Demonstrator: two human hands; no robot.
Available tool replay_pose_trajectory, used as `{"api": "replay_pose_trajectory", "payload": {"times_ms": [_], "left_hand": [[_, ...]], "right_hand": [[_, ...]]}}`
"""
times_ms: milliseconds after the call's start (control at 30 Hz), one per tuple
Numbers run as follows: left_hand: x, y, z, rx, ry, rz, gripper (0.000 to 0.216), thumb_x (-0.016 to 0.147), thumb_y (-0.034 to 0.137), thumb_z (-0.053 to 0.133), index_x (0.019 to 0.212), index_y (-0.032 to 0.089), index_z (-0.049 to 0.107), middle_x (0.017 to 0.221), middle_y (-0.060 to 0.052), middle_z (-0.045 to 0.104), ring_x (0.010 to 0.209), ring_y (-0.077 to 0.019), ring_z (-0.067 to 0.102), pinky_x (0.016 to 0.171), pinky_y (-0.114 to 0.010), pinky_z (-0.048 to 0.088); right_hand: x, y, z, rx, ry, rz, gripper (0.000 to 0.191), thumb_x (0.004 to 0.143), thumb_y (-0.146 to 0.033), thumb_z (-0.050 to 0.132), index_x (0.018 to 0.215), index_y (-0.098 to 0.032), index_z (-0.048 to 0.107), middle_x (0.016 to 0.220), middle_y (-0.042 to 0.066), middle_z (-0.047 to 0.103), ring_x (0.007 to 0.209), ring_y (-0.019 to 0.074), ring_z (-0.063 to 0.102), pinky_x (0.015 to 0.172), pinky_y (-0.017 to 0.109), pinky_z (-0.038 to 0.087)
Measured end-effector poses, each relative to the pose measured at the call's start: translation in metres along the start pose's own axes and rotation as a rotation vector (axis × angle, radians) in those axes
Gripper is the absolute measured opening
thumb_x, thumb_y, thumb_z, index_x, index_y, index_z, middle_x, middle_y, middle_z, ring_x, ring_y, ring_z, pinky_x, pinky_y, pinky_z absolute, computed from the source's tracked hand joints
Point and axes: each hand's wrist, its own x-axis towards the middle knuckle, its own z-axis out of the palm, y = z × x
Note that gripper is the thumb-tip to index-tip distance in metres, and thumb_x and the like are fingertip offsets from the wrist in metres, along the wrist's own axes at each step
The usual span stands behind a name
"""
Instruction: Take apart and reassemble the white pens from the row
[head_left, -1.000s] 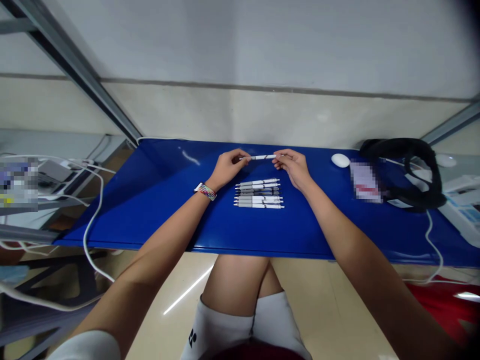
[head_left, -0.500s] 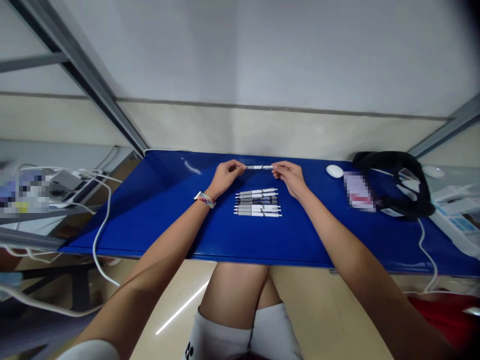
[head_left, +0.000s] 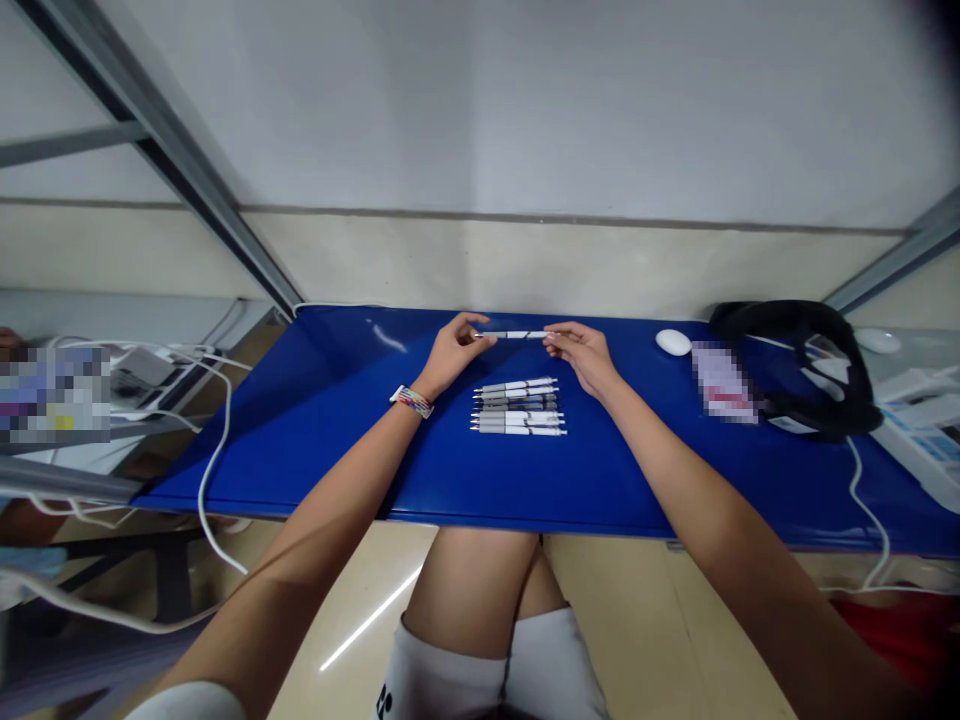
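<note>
A white pen with a grey grip lies level above the far part of the blue table. My right hand pinches its right end between thumb and fingertips. Around the tip end, my left hand has thumb and index finger apart, and the pen's tip shows between them; whether the thumb touches it I cannot tell. Closer to me, several similar pens lie side by side in a stack of rows, tips to the left, some white and some darker. A colourful woven bracelet is on my left wrist.
At the right are a white mouse, a blurred-out packet and a black headset-like strap. White cables hang past the left edge. A wall stands behind the table; metal posts rise at both sides.
My left thumb and index finger have spread apart at the pen's tip, which now shows. The right hand keeps its pinch. The whole view has shifted slightly.
</note>
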Motion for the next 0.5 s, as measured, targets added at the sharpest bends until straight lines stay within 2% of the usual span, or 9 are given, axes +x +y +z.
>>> {"api": "replay_pose_trajectory", "payload": {"times_ms": [33,100,167,200,233,333,400,467,500], "left_hand": [[0.0001,0.0001,-0.0001,0.005,0.001,0.021,0.042,0.082,0.05,0.088,0.111,0.023,0.077,0.071,0.002,0.066,0.064,-0.0145,0.056,0.065,-0.028,0.042],[0.0002,0.0005,-0.0005,0.046,-0.018,0.014,0.032,0.087,0.051,0.082,0.097,0.021,0.079,0.071,0.0,0.067,0.065,-0.0148,0.057,0.065,-0.029,0.042],[-0.0001,0.0014,-0.0007,0.088,-0.034,-0.035,0.048,0.1,0.058,0.064,0.075,0.019,0.075,0.068,-0.004,0.067,0.064,-0.0159,0.059,0.068,-0.031,0.043],[-0.0003,0.0017,-0.0007,0.097,-0.04,-0.053,0.054,0.102,0.06,0.059,0.072,0.018,0.075,0.066,-0.005,0.067,0.065,-0.0165,0.06,0.069,-0.032,0.044],[-0.0004,0.0019,-0.0007,0.093,-0.042,-0.056,0.051,0.101,0.059,0.061,0.075,0.018,0.076,0.066,-0.004,0.068,0.065,-0.0168,0.061,0.069,-0.032,0.045],[-0.0002,0.0009,-0.0008,0.049,-0.029,-0.011,0.034,0.088,0.052,0.081,0.1,0.02,0.079,0.076,-0.002,0.072,0.07,-0.0173,0.064,0.071,-0.031,0.048],[0.0005,-0.0009,-0.0013,0.05,-0.025,-0.016,0.037,0.092,0.056,0.075,0.092,0.019,0.079,0.076,-0.004,0.073,0.07,-0.0177,0.064,0.072,-0.032,0.049],[0.0015,-0.0029,-0.0021,0.059,-0.016,-0.043,0.054,0.101,0.063,0.059,0.076,0.019,0.077,0.071,-0.006,0.072,0.068,-0.0181,0.064,0.073,-0.033,0.049],[0.002,-0.0037,-0.0025,0.054,-0.007,-0.047,0.054,0.101,0.064,0.059,0.077,0.019,0.077,0.069,-0.006,0.072,0.067,-0.018,0.064,0.072,-0.033,0.049]], "right_hand": [[0.0,-0.0001,0.0002,0.001,0.002,-0.002,0.038,0.064,-0.042,0.097,0.094,-0.022,0.083,0.082,0.004,0.078,0.074,0.0169,0.069,0.074,0.033,0.057],[-0.0002,-0.0003,0.0007,0.005,0.002,-0.003,0.037,0.065,-0.041,0.096,0.094,-0.022,0.084,0.082,0.004,0.078,0.074,0.0163,0.069,0.073,0.032,0.056],[-0.0004,-0.0006,0.001,0.008,0.0,0.001,0.037,0.065,-0.041,0.096,0.093,-0.022,0.084,0.081,0.004,0.078,0.074,0.016,0.068,0.073,0.032,0.056],[-0.0006,-0.0009,0.0011,0.009,-0.001,0.003,0.037,0.064,-0.041,0.096,0.093,-0.022,0.084,0.082,0.004,0.078,0.074,0.016,0.068,0.073,0.032,0.056],[-0.0008,-0.0012,0.0012,0.011,-0.001,0.006,0.037,0.064,-0.041,0.096,0.093,-0.022,0.083,0.082,0.004,0.078,0.074,0.0161,0.068,0.073,0.032,0.056],[-0.0008,-0.0016,0.0015,0.015,0.004,0.007,0.037,0.063,-0.042,0.096,0.092,-0.022,0.083,0.082,0.004,0.077,0.074,0.0164,0.068,0.074,0.033,0.057],[-0.0002,-0.0014,0.0015,0.006,0.003,0.002,0.037,0.064,-0.043,0.096,0.092,-0.022,0.082,0.082,0.004,0.076,0.074,0.0167,0.067,0.074,0.034,0.057],[0.0006,-0.0008,0.0015,-0.009,0.0,-0.004,0.038,0.065,-0.044,0.095,0.092,-0.022,0.082,0.083,0.004,0.076,0.075,0.0173,0.067,0.075,0.035,0.057],[0.001,-0.0006,0.0014,-0.013,0.0,-0.006,0.038,0.066,-0.045,0.095,0.093,-0.022,0.081,0.084,0.004,0.076,0.075,0.0175,0.068,0.075,0.035,0.057]]}}
